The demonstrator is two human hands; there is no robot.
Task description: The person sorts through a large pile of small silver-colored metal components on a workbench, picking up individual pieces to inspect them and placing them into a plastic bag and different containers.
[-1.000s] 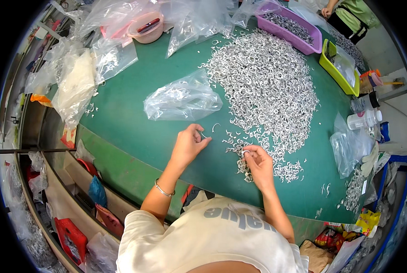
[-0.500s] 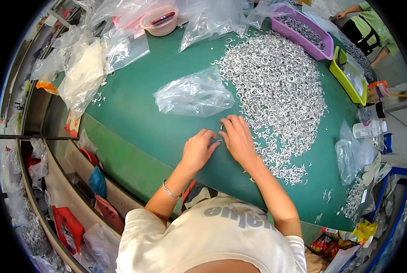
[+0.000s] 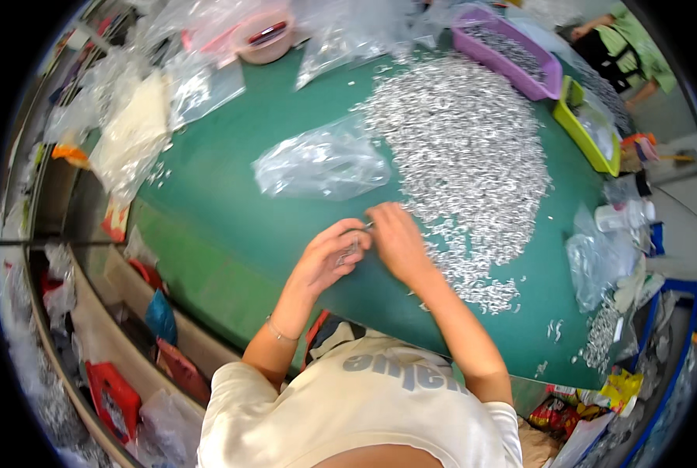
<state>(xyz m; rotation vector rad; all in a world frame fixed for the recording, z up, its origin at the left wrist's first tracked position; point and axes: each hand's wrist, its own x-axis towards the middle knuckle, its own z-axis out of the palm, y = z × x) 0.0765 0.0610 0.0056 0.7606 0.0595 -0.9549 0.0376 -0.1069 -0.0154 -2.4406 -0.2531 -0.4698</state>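
My left hand (image 3: 326, 257) is turned partly palm up, its fingers curled around several small silver rings (image 3: 350, 251). Its fingertips meet those of my right hand (image 3: 399, 243), and a tiny silver piece (image 3: 369, 225) shows where they touch; blur hides its exact shape. My right hand is closed, back upward, beside the edge of a big heap of small silver open rings (image 3: 473, 148). Just beyond both hands lies a crumpled clear plastic bag (image 3: 321, 160) on the green table (image 3: 223, 179).
Purple (image 3: 551, 76) and lime-green (image 3: 610, 158) baskets stand at the far right. A pink bowl (image 3: 262, 48) and plastic bags sit at the back. Bottles (image 3: 625, 216) and a clear bag (image 3: 594, 261) line the right edge. Another person's green sleeve (image 3: 637, 39) shows at far right.
My left hand has rolled from back upward to partly palm up, showing rings in it. The fingertips of both hands have come together. The whole view has shifted slightly.
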